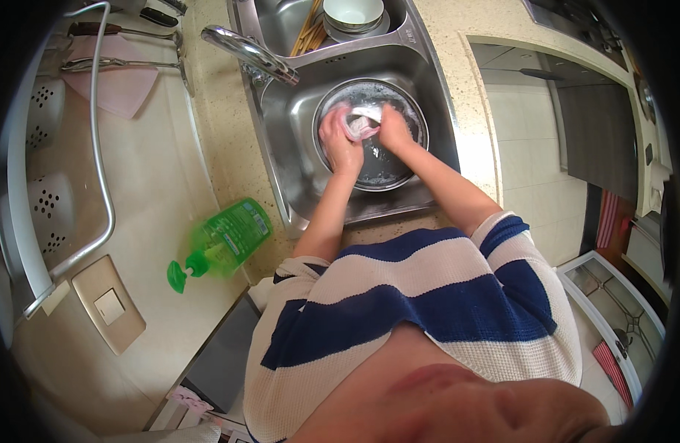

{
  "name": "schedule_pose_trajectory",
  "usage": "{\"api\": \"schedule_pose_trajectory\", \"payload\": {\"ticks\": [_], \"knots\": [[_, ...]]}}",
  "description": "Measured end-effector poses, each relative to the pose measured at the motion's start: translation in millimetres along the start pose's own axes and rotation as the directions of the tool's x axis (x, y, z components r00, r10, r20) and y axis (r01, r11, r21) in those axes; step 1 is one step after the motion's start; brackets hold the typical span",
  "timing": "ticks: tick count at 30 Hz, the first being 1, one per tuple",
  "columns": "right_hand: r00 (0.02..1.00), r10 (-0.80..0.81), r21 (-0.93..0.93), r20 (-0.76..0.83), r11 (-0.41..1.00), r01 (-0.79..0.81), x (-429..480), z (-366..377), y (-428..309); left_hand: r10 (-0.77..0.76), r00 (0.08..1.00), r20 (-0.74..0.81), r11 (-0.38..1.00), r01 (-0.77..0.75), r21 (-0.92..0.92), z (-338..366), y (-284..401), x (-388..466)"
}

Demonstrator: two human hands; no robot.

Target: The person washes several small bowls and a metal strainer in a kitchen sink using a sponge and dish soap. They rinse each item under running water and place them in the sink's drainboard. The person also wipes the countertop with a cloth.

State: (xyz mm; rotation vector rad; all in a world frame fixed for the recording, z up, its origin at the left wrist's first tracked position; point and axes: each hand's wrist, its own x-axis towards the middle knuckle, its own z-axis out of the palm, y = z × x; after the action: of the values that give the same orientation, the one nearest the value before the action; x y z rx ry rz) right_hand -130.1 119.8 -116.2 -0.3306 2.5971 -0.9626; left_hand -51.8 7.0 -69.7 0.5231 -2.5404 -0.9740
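Note:
Both my hands are over a round metal basin (384, 171) of sudsy water in the steel sink (295, 166). My left hand (341, 141) grips a pink and white cloth (362, 124) along its left side. On the cloth's right, my right hand (394, 127) is closed on its whitish edge. Between the hands the cloth forms a rounded loop; whether it wraps another item, I cannot tell. The chrome faucet (257, 52) reaches over the sink's upper left, with its tip outside the basin.
The upper sink bowl holds stacked bowls (353, 14) and wooden chopsticks (309, 36). A green pump bottle of liquid soap (229, 235) stands on the counter at left. Utensils (124, 63) and a pink cloth (116, 83) hang by the wall, near a bent metal rail (99, 133).

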Motion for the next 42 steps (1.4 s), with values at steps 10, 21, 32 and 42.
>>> {"api": "schedule_pose_trajectory", "payload": {"ticks": [10, 21, 32, 42], "knots": [[0.783, 0.350, 0.295, 0.515, 0.785, -0.545, 15.6, 12.9, 26.7, 0.191, 0.922, 0.337, 0.981, -0.178, -0.070, 29.5, -5.2, 7.3], [0.933, 0.360, 0.883, 0.020, 0.431, -0.185, -7.1, 19.0, 1.8, -0.004, 0.897, 0.441, 0.920, -0.170, 0.354, 8.7, 36.4, 15.7], [0.888, 0.287, 0.928, 0.359, -0.209, -0.308, -36.3, 1.2, -26.5, -0.531, 0.574, 0.623, 0.107, 0.775, -0.623, -8.9, 17.1, -31.9], [0.924, -0.280, 0.454, -0.262, 0.809, 0.374, -40.5, -42.3, -37.8, -0.594, 0.733, 0.332, 0.259, 0.565, -0.783, 3.5, 9.0, 2.0]]}}
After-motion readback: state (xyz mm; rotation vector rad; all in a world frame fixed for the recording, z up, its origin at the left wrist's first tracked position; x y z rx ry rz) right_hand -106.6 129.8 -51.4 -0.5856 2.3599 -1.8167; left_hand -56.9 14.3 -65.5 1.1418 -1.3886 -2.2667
